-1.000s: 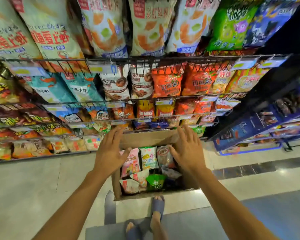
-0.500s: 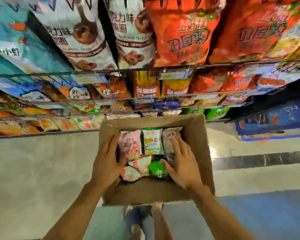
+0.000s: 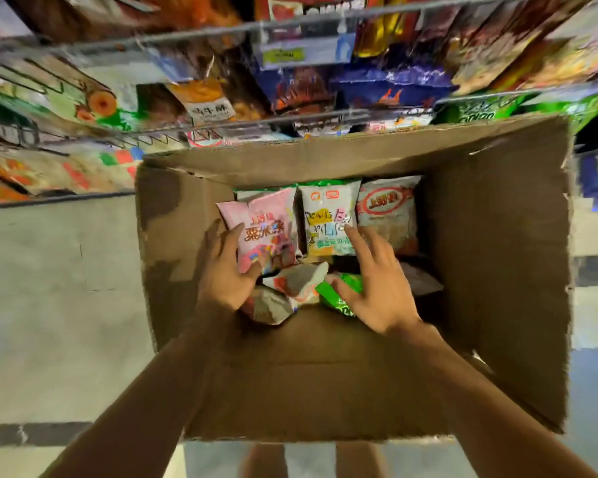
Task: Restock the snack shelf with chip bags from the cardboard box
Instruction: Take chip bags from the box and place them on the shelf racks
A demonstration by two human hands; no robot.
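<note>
An open cardboard box (image 3: 491, 257) stands on the floor below me, in front of the snack shelf (image 3: 290, 122). Inside stand a pink chip bag (image 3: 273, 222), a white-and-green bag (image 3: 325, 212) and a white-and-red bag (image 3: 387, 205). Crumpled white bags (image 3: 294, 281) and a green bag (image 3: 342, 298) lie in front of them. My left hand (image 3: 225, 274) grips the pink bag's lower left edge, thumb across its front. My right hand (image 3: 373, 281) is spread, with a fingertip on the white-and-green bag and the thumb on the green bag.
Wire shelves packed with blue (image 3: 387, 88), green (image 3: 477, 112) and orange snack bags (image 3: 201, 98) hang over the box's far side. Grey floor (image 3: 56, 288) lies to the left. My bare legs (image 3: 266, 460) stand just behind the box.
The view has dropped much closer to the box. Both hands went from the box's rim down among the bags, and my left hand has closed on the pink bag.
</note>
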